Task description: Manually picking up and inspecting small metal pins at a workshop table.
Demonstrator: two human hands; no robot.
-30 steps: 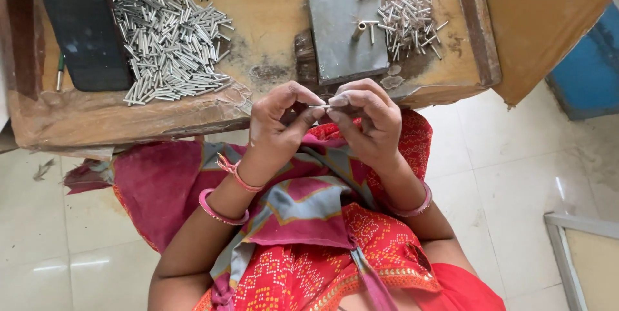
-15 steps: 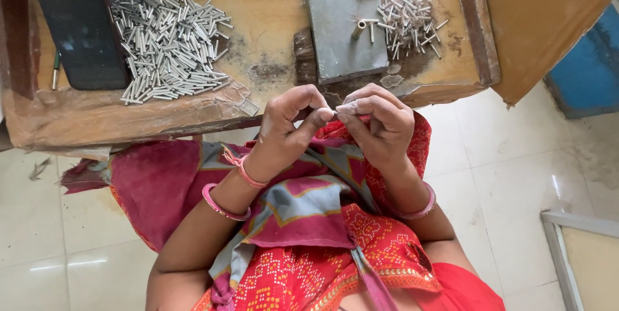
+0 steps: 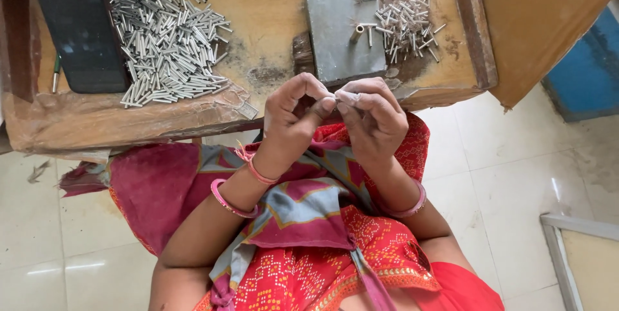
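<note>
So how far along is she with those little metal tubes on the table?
Looks done: a small pile of assembled pieces beside the grey metal block. In hand: left hand and right hand pinch a tiny piece together at the fingertips; what it is cannot be made out. Left: the large heap of metal tubes, seemingly most of the job.
</note>
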